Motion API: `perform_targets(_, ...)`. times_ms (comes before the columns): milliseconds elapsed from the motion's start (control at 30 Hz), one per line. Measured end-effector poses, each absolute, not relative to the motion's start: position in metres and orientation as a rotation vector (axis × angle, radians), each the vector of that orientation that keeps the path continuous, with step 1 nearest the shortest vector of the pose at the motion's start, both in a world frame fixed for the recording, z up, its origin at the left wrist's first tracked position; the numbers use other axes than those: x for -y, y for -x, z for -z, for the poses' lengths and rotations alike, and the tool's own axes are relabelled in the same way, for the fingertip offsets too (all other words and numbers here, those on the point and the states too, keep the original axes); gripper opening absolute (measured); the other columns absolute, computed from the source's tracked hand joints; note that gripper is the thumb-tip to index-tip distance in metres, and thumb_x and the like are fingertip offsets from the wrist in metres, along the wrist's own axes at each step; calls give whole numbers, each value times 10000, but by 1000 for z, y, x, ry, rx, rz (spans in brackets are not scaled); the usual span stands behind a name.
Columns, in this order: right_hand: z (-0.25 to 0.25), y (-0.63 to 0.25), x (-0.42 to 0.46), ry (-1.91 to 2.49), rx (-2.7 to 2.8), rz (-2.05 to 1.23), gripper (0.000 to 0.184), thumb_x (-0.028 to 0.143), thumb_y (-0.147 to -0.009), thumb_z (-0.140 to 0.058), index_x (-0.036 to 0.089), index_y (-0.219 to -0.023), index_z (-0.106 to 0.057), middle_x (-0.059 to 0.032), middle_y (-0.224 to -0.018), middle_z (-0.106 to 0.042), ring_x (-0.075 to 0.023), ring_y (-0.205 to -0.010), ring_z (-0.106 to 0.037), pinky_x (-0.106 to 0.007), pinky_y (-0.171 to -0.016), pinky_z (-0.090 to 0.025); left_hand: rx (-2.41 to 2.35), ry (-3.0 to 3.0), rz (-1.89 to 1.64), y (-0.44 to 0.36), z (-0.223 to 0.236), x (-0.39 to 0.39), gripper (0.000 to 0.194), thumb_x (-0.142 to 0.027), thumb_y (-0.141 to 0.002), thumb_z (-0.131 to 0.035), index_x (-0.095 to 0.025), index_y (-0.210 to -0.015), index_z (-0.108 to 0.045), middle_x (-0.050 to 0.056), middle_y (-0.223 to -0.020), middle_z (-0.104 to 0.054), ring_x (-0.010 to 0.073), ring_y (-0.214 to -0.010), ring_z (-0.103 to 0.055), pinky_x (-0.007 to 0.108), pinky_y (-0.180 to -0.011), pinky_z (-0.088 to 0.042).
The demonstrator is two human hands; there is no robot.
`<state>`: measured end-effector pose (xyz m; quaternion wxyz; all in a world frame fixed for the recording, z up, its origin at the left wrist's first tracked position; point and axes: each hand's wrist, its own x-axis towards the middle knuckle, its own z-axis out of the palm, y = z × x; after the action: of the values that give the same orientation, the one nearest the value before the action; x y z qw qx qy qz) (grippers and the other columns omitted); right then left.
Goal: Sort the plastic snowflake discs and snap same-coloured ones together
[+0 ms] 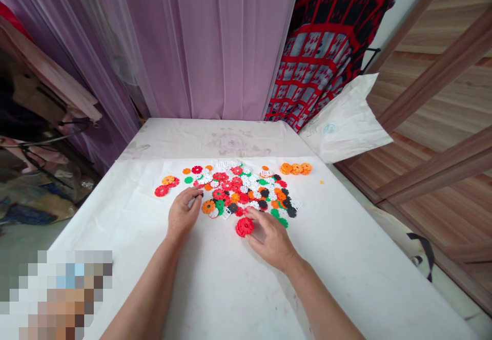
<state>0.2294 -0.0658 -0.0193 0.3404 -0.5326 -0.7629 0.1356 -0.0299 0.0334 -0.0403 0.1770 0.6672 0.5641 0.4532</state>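
A spread pile of small plastic snowflake discs (238,184) in red, white, green, orange and black lies on the table. At the pile's left edge, my left hand (182,213) has its fingers and thumb brought together, with a small black disc (200,195) at the tips, partly hidden. In front of the pile, my right hand (273,240) grips a cluster of red discs (244,227) between thumb and fingers. Orange discs (295,168) lie joined in a row at the back right. To the left are red discs (162,191) with an orange disc (168,180).
White cloth covers the table (215,289). A white plastic bag (346,125) stands by its right back edge. Purple curtains (215,43) hang behind. A wooden cabinet (434,125) is on the right, and a rack with clothes (42,73) on the left. One person's blurred part (65,299) shows at lower left.
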Motion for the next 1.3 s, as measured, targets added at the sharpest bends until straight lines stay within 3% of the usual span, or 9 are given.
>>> perform_targets(1167, 20, -228, 68, 1422, 2048, -326, 593, 192, -779, -617, 281, -1353, -500, -61, -1214, -689, -240, -1097, -650, -419, -957, -521, -1608, -1905, -1261, 31, 42, -33, 287, -401, -837, -514, -233, -933, -726, 62, -1086, -740, 234, -1072, -665, 412, -1002, -508)
perform_targets(1300, 10, -233, 54, 1396, 2034, -318, 451, 232, -831, -601, 275, -1280, -588, -58, -1203, -695, -224, -1091, -650, -403, -970, -515, -1603, -1912, -1247, 31, 39, -32, 278, -389, -841, -511, -234, -929, -724, 62, -1091, -738, 232, -1063, -668, 410, -994, -513)
